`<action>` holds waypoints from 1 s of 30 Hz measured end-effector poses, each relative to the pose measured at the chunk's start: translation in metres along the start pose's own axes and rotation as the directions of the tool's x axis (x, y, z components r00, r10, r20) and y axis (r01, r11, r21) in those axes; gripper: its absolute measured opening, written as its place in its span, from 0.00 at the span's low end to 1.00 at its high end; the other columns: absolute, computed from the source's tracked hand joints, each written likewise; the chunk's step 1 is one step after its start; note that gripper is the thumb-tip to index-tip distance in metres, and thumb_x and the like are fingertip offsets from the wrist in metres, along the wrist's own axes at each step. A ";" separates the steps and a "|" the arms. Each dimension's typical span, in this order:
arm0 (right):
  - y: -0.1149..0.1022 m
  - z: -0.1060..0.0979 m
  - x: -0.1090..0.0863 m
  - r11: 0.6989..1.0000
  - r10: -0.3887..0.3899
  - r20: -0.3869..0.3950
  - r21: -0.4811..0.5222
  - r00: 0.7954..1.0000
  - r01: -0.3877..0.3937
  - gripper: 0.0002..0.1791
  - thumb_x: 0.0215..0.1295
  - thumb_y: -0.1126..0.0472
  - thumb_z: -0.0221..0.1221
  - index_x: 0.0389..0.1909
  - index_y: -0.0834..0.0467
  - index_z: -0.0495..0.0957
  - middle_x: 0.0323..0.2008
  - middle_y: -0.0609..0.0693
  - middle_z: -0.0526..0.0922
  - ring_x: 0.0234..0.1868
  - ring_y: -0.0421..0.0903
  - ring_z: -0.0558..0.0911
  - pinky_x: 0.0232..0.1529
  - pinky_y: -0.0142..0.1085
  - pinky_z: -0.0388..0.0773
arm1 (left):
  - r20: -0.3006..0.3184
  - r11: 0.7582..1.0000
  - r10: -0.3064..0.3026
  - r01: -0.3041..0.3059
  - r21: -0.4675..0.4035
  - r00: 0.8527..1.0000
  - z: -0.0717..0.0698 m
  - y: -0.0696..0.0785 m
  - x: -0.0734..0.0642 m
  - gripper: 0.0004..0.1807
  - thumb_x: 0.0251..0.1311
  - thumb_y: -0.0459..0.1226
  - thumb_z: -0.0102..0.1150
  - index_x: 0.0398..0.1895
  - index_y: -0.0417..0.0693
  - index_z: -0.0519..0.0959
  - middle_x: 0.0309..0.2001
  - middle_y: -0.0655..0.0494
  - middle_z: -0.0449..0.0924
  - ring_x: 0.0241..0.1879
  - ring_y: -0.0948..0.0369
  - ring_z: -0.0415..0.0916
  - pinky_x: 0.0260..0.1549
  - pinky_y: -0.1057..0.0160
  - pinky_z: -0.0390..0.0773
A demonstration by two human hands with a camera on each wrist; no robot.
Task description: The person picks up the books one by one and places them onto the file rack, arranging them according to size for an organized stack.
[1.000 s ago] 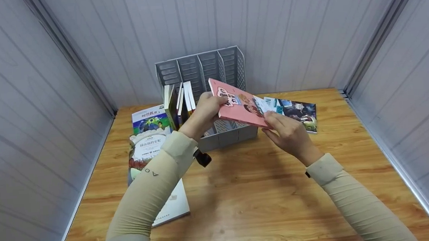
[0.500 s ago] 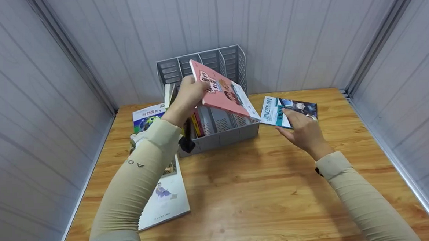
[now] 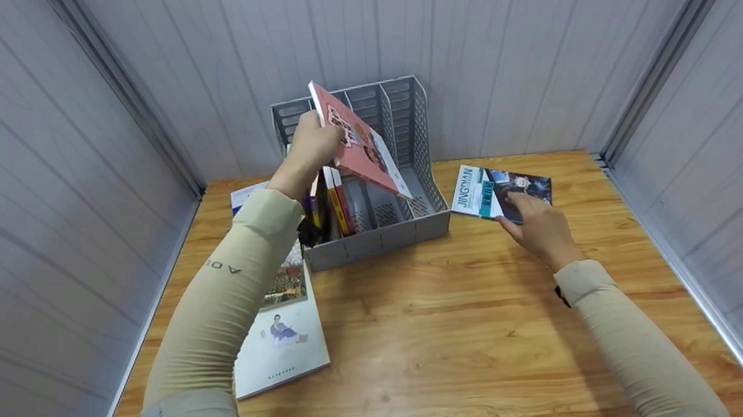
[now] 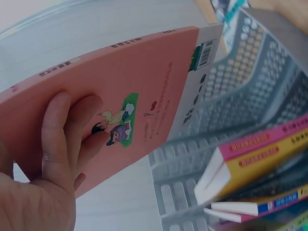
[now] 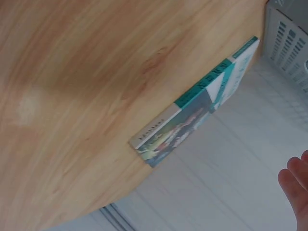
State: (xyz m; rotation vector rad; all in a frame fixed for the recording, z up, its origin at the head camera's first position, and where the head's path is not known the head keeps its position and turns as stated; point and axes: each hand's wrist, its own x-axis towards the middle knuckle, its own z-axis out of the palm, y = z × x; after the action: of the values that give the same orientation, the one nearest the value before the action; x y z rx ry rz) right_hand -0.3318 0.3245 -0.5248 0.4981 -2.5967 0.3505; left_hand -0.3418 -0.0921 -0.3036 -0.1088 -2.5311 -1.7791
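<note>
The left hand (image 3: 312,143) grips the pink book (image 3: 362,144) at its left edge, thumb on the front cover. The book is tilted, its lower corner pointing right, over the gray rack (image 3: 398,234). Upright books (image 3: 339,204) occupy the left part of the rack. The right hand (image 3: 543,230) is positioned over the JINGDIAN book (image 3: 468,194), which lies flat on the wooden table (image 3: 454,331) beside the rack; contact cannot be determined. A white book (image 3: 283,350) lies front left, partly covered by the left sleeve (image 3: 224,311).
</note>
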 end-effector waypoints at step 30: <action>0.052 0.035 -0.004 0.960 0.247 0.542 -0.026 0.803 -0.278 0.39 0.86 0.49 0.51 0.83 0.71 0.56 0.83 0.75 0.55 0.83 0.75 0.55 0.82 0.68 0.53 | 0.088 0.854 -0.069 0.013 0.520 0.994 0.064 -0.063 0.047 0.16 0.73 0.28 0.46 0.32 0.36 0.84 0.29 0.41 0.88 0.15 0.59 0.80 0.16 0.64 0.82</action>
State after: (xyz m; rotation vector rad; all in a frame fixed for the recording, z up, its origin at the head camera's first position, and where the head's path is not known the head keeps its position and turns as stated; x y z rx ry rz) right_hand -0.3637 0.3609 -0.5653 0.2750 -3.2351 0.4213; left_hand -0.3941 -0.0517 -0.3803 -0.1278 -3.0055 -1.0547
